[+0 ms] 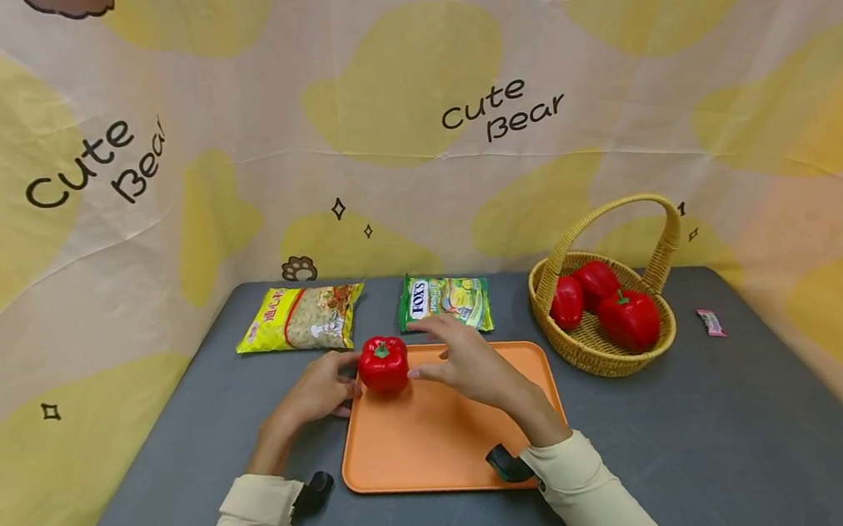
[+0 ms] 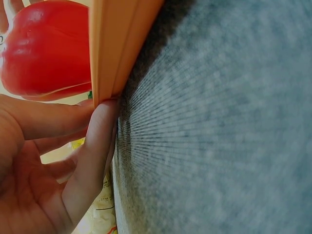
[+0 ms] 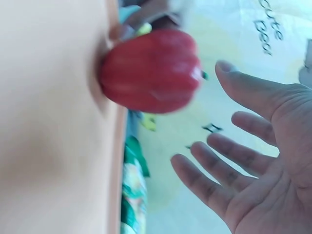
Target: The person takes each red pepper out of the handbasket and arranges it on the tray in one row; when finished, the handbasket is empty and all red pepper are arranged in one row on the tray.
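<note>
An orange tray [image 1: 437,445] lies on the dark grey table, with a red bell pepper [image 1: 384,366] standing stem up in its far left corner. My left hand [image 1: 324,386] is at the tray's left edge beside the pepper. In the left wrist view, the fingertips [image 2: 103,108] of that hand hold the tray's outer rim. Over the tray, to the right of the pepper, hovers my right hand [image 1: 471,359]. Its fingers are spread and relaxed, and the right wrist view shows a gap between this hand [image 3: 258,165] and the pepper [image 3: 151,70].
A yellow snack bag [image 1: 302,318] lies beyond the tray at left, and a green Fox's candy bag [image 1: 446,301] behind its middle. At right stands a wicker basket [image 1: 588,361] with a tall handle, holding several red peppers [image 1: 628,320]. A small pink wrapper [image 1: 711,323] lies farther right.
</note>
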Motion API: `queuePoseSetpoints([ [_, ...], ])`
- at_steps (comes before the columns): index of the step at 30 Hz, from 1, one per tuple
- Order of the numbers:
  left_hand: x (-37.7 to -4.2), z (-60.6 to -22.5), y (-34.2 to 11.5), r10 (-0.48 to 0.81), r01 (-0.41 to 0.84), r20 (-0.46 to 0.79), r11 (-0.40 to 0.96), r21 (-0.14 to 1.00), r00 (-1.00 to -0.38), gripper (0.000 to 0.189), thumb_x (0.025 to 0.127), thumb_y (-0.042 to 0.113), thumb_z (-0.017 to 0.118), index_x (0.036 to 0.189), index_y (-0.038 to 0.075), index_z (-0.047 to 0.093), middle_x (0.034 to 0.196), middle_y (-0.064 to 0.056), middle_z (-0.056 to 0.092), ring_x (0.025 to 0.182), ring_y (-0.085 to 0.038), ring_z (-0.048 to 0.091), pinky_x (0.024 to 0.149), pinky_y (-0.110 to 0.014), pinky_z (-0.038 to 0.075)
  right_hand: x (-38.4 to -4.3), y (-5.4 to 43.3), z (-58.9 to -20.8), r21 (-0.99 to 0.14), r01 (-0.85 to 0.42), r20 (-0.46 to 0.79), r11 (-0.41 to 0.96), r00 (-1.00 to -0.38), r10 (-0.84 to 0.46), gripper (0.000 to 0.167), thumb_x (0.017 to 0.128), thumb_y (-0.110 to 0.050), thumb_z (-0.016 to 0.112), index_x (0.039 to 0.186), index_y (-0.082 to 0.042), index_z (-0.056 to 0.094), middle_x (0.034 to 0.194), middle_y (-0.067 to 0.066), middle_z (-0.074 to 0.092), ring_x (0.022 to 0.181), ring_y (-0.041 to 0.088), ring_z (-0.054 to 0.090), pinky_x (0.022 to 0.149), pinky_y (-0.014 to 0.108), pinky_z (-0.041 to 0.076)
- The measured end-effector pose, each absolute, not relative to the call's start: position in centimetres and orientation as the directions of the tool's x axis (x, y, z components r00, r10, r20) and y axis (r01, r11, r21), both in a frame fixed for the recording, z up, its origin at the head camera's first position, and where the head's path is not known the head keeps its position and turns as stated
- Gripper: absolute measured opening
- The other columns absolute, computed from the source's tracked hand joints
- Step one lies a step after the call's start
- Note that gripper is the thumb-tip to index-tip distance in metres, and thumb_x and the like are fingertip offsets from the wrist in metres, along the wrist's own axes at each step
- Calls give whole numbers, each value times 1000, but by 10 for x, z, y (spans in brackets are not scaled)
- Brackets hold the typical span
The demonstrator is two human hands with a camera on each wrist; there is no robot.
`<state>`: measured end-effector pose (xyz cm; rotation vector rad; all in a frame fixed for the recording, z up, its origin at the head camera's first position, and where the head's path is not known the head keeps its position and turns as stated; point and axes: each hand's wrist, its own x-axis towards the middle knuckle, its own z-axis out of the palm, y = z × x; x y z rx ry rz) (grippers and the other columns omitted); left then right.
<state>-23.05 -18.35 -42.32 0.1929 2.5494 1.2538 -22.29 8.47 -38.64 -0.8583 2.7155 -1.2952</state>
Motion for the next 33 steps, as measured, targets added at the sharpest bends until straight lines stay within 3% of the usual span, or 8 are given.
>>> queuePoseSetpoints([
  [8, -232, -427, -186, 264, 16, -178, 597, 802, -948, 57, 94, -6, 61, 150, -9, 51, 107, -15, 73, 91, -21, 73, 63, -35, 66, -225, 117, -367, -742, -437, 198, 508, -867, -457, 67, 91, -22, 85, 152, -10, 58, 150, 12, 59, 128, 36, 63, 100, 55, 59],
  [12, -233, -426, -186, 259, 6, -191, 607, 795, -947, 58, 94, -6, 62, 151, -8, 50, 103, -14, 73, 90, -21, 73, 63, -35, 66, -225, 137, -359, -740, -442, 225, 507, -873, -433, 61, 89, -19, 87, 145, -11, 64, 142, 9, 64, 124, 31, 65, 99, 52, 61],
  [16, -232, -425, -185, 255, -1, -198, 611, 792, -946, 58, 95, -5, 63, 151, -8, 50, 110, -15, 72, 92, -22, 74, 63, -36, 66, -226, 157, -353, -739, -431, 252, 519, -890, -380, 57, 88, -17, 88, 140, -10, 67, 135, 8, 66, 122, 31, 66, 99, 52, 60],
  [26, -232, -426, -185, 255, -4, -200, 609, 793, -946, 58, 95, -5, 64, 151, -8, 50, 120, -19, 70, 95, -23, 74, 64, -36, 66, -225, 210, -346, -749, -340, 240, 568, -939, -245, 63, 90, -24, 86, 146, -9, 62, 144, 13, 64, 123, 38, 66, 99, 51, 61],
  [29, -232, -426, -185, 256, -5, -199, 604, 797, -946, 58, 95, -5, 64, 151, -8, 50, 116, -18, 71, 94, -22, 73, 64, -36, 66, -224, 225, -345, -735, -317, 246, 599, -948, -200, 64, 91, -26, 85, 147, -10, 60, 145, 15, 63, 122, 40, 67, 94, 44, 63],
  [33, -231, -424, -185, 263, -1, -199, 601, 799, -944, 58, 95, -5, 63, 151, -9, 50, 106, -15, 72, 92, -22, 72, 64, -36, 66, -223, 244, -344, -749, -284, 246, 598, -958, -147, 62, 93, -27, 84, 148, -10, 60, 141, 18, 64, 116, 38, 69, 85, 25, 61],
])
